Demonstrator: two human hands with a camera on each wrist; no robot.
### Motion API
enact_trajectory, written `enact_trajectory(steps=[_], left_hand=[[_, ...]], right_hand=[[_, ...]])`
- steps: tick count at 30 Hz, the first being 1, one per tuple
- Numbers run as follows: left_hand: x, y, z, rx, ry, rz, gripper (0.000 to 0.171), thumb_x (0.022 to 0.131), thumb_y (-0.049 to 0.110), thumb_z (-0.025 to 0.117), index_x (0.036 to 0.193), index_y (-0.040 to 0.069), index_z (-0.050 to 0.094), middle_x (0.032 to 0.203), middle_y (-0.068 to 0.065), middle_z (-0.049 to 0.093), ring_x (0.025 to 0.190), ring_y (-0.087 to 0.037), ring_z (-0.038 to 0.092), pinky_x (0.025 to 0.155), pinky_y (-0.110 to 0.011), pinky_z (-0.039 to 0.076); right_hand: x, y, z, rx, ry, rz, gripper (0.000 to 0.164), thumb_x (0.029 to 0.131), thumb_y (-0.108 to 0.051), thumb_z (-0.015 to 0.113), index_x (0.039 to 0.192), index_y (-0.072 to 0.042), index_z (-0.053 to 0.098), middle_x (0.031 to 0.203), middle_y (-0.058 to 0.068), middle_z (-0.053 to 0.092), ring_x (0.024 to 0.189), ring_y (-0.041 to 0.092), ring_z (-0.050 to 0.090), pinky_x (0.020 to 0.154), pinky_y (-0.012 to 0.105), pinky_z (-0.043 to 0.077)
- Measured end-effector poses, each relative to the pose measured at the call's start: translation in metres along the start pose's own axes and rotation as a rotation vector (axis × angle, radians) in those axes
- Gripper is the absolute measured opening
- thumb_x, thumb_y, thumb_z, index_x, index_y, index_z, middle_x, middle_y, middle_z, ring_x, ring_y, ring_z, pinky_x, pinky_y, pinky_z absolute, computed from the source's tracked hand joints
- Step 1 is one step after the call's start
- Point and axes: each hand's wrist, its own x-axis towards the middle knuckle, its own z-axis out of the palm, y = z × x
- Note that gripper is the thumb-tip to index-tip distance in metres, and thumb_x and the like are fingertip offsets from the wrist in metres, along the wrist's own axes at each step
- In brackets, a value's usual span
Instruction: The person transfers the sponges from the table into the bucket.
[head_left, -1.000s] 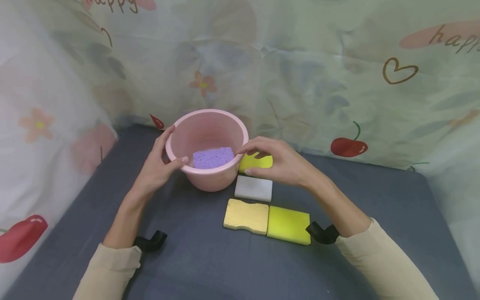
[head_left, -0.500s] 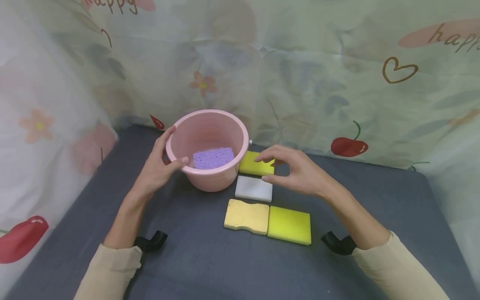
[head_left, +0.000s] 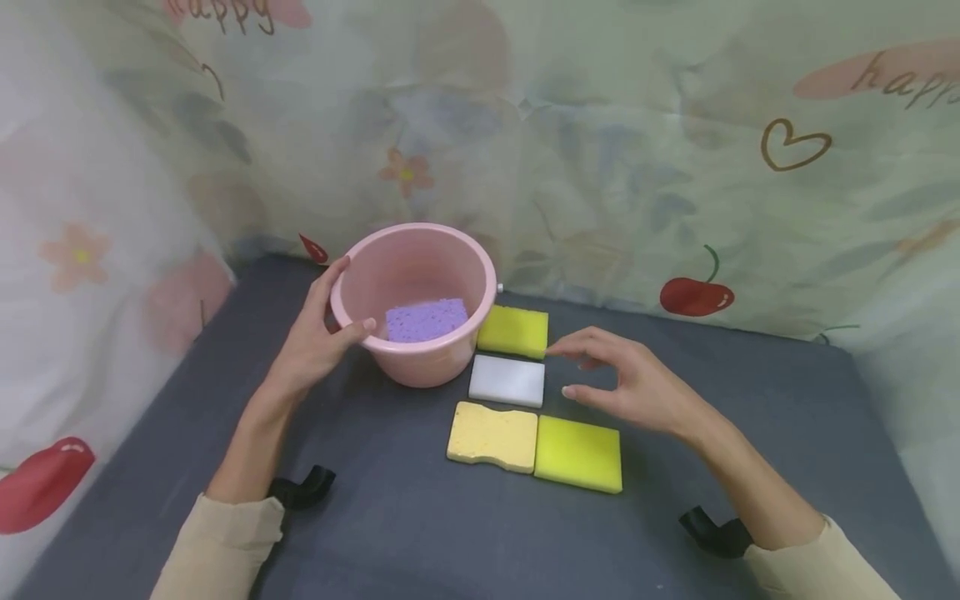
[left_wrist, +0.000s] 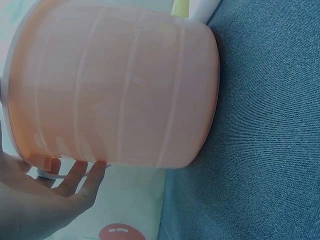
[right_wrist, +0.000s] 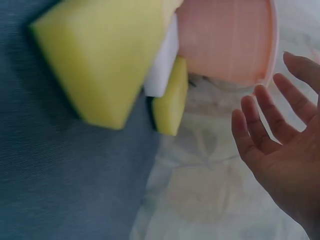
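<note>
A pink plastic bucket [head_left: 423,368] stands at the back left of the table with a purple speckled sponge [head_left: 427,322] inside. My left hand [head_left: 310,342] grips its left rim, thumb over the edge; the left wrist view shows the fingers of that hand [left_wrist: 47,195] along the bucket's outer wall [left_wrist: 125,90]. To the right, my right hand [head_left: 633,379] hovers over the table holding nothing, fingers loosely bent and thumb apart. Nearest to its fingertips are a yellow sponge [head_left: 513,332] and a white sponge [head_left: 507,382]. In the right wrist view this hand [right_wrist: 287,145] has its fingers spread.
In front of the white sponge lie a pale yellow sponge with notched sides [head_left: 492,437] and a bright yellow sponge [head_left: 578,454], side by side. The dark table [head_left: 420,533] meets a patterned cloth backdrop [head_left: 585,167] at the back and sides.
My right hand has drawn away from the bucket's right rim, moving right and toward me, uncovering the back yellow sponge. The left hand stays on the rim, and the bucket has not moved.
</note>
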Motion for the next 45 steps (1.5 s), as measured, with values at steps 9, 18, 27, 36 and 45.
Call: enact_trajectory(steps=[9,18,27,36,45], left_hand=[[0.001,0.000,-0.003,0.022,-0.009,0.010,0.090,0.088,0.013,0.073,0.159,0.025,0.020,0.161,-0.005,0.019,0.135,-0.026,0.035,0.092,-0.017,0.043],[0.000,-0.003,-0.001,0.028,-0.009,0.007,0.090,0.088,0.014,0.074,0.159,0.025,0.020,0.161,-0.005,0.019,0.136,-0.025,0.035,0.095,-0.022,0.044],[0.000,-0.003,-0.001,0.021,-0.006,0.009,0.090,0.088,0.015,0.074,0.159,0.025,0.020,0.161,-0.006,0.020,0.135,-0.026,0.035,0.093,-0.018,0.043],[0.000,-0.005,0.000,0.009,0.003,0.017,0.089,0.088,0.014,0.074,0.159,0.024,0.021,0.160,-0.006,0.021,0.134,-0.025,0.035,0.093,-0.018,0.043],[0.001,-0.005,-0.001,0.016,-0.007,0.009,0.089,0.088,0.013,0.073,0.159,0.025,0.020,0.159,-0.006,0.021,0.135,-0.025,0.034,0.097,-0.024,0.043]], right_hand=[[-0.032,0.014,0.011,-0.007,0.007,0.082,0.047,0.087,-0.020,0.078,0.129,-0.029,0.062,0.125,-0.015,0.059,0.110,0.008,0.057,0.091,0.040,0.052],[-0.059,0.026,0.022,-0.038,0.011,0.129,0.058,0.085,-0.022,0.080,0.139,-0.028,0.057,0.131,-0.011,0.057,0.115,0.021,0.058,0.092,0.042,0.052],[-0.077,0.028,0.034,-0.056,0.031,0.172,0.066,0.083,-0.020,0.082,0.142,-0.029,0.053,0.135,-0.007,0.056,0.121,0.023,0.056,0.096,0.046,0.050],[-0.085,0.030,0.043,-0.107,0.026,0.223,0.070,0.082,-0.023,0.083,0.144,-0.025,0.051,0.139,-0.005,0.053,0.126,0.025,0.053,0.096,0.054,0.047],[-0.085,0.035,0.058,-0.106,-0.047,0.260,0.072,0.081,-0.037,0.083,0.144,-0.020,0.052,0.139,-0.003,0.054,0.127,0.023,0.052,0.099,0.050,0.046]])
